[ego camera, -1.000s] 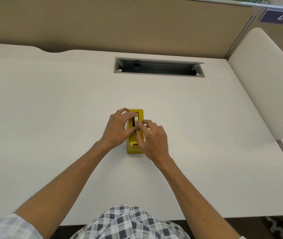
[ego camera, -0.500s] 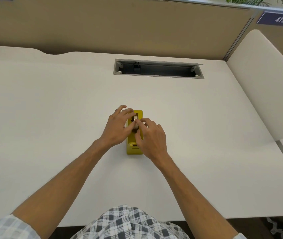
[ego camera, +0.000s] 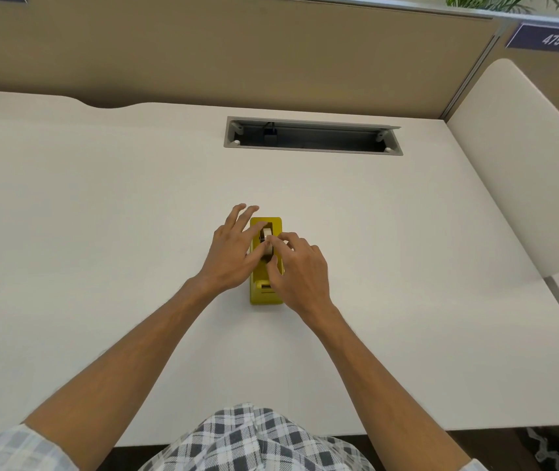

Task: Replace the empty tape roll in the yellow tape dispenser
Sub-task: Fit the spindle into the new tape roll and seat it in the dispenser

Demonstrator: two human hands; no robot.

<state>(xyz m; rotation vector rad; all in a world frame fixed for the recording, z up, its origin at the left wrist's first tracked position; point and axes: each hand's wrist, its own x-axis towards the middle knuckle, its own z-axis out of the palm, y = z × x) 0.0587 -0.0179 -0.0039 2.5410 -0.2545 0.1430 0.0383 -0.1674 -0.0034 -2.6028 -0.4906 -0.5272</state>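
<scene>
The yellow tape dispenser [ego camera: 266, 294] stood lengthwise near the middle of the worktop [ego camera: 101, 215], well clear of every edge. A pale tape roll [ego camera: 266, 236] sat in its top slot. The left hand [ego camera: 229, 258] lay against the dispenser's left side, fingers spread loosely, thumb on the roll. The right hand [ego camera: 300, 271] curled over its right side, fingertips pinching the roll. A cable slot [ego camera: 312, 137] lay near the far edge.

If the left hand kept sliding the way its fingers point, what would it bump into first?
Probably nothing nearby: the left hand points up past the yellow tape dispenser, over bare desk, toward the cable slot; depth is unclear.
</scene>
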